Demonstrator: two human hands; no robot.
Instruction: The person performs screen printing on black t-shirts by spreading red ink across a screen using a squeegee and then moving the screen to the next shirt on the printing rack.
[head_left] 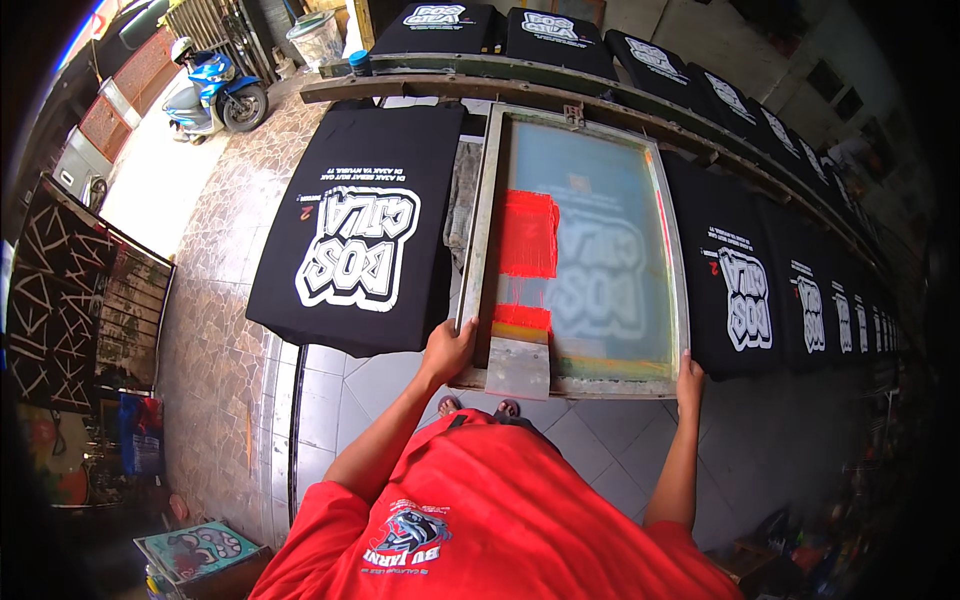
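A wooden-framed printing screen [673, 300] with a pale translucent mesh lies before me, over a black T-shirt whose white print shows blurred through it. My left hand [449, 352] is closed round the frame's near left side. At the near right corner, my right hand [690, 383] grips the other side. Red ink [527, 233] covers a block on the mesh's left part, with a smeared strip nearer me. A flat grey squeegee [519, 367] rests against the frame's near edge, beside that strip; neither hand touches it. Left of the screen lies a printed black T-shirt [350, 230].
More printed black T-shirts [735, 270] run in a row to the right. Behind a long rail [440, 88] stands a second row of shirts [560, 40]. A blue scooter [212, 95] is parked at the far left. A painted panel [195, 550] sits at the lower left.
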